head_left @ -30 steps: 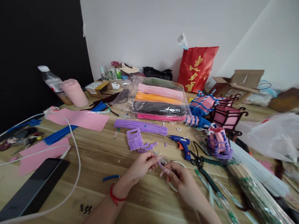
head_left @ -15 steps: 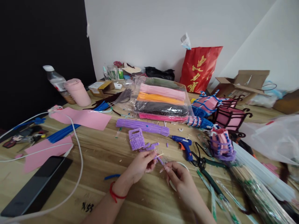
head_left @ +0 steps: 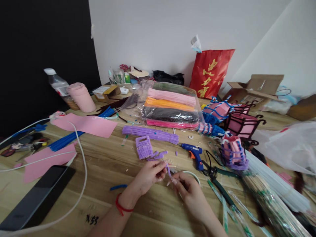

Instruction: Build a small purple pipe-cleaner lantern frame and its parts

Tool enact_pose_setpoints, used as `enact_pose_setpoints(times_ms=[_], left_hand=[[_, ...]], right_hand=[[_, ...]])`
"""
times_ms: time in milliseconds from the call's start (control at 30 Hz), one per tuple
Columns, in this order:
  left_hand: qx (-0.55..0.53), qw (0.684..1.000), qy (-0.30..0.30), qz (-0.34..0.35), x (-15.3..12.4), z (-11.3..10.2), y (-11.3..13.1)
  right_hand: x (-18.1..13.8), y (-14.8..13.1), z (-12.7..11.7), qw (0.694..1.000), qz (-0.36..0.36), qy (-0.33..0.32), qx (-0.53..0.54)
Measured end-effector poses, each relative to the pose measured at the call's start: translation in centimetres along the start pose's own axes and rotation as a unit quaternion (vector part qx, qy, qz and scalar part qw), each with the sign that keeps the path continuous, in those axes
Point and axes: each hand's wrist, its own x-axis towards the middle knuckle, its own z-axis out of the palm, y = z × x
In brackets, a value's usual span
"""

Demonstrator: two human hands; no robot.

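Note:
Between my hands is a short purple pipe cleaner [head_left: 169, 171]. My left hand [head_left: 152, 173] pinches its upper end together with a thin pale stick [head_left: 173, 166] that pokes out to the right. My right hand [head_left: 189, 189] has its fingers closed on the lower end of the pipe cleaner. Just beyond my left fingers lie a purple ribbed panel [head_left: 144, 147] with an opening and small purple wrapped pieces [head_left: 158, 154]. Behind them is a bundle of purple pipe cleaners [head_left: 150, 134]. A roll of tape or ring [head_left: 197, 178] is partly hidden by my right hand.
A blue glue gun [head_left: 194, 153] and green-handled pliers [head_left: 222, 187] lie to the right. Finished lantern-like pieces [head_left: 234, 153] stand beyond them. A bag of coloured pipe cleaners [head_left: 170, 103] is at the back. At left are a phone [head_left: 37, 199], white cable [head_left: 85, 164] and pink sheets [head_left: 86, 124].
The pale stick has turned from slanting upward to nearly level. The purple pipe cleaner now bends down more steeply from my left fingertips, and my right hand has shifted slightly.

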Motion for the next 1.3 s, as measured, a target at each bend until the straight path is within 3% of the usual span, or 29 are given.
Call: enact_pose_setpoints(times_ms=[467,667,733,833,967,1033,1167,1300], left_hand=[[0.071,0.997,-0.023,0.026,0.2,0.0,-0.4],[0.128,0.99,0.016,0.049,0.3,0.8,-0.8],[0.191,0.977,0.04,0.083,0.3,0.9,-1.0],[0.323,0.928,0.081,0.166,0.4,0.8,-1.5],[0.42,0.875,0.08,0.228,0.1,0.8,-2.0],[0.413,0.88,0.065,0.227,0.0,0.9,-2.1],[0.309,0.931,0.046,0.188,0.1,1.0,-2.0],[0.23,0.957,0.046,0.172,0.6,0.7,-1.9]], right_hand=[[0.1,0.0,-0.1,0.999,0.006,-0.04,-0.017],[-0.3,0.0,0.3,0.999,0.005,-0.04,-0.02],[-0.6,-0.3,0.5,0.999,-0.01,-0.034,-0.031],[-0.8,-1.1,0.4,0.998,-0.029,-0.024,-0.044],[-0.8,-1.9,-0.3,0.997,-0.055,-0.008,-0.052],[-0.5,-2.0,-0.9,0.994,-0.081,0.022,-0.064],[-0.1,-1.6,-1.5,0.979,-0.128,0.11,-0.112],[0.0,-0.9,-1.3,0.979,-0.135,0.085,-0.123]])
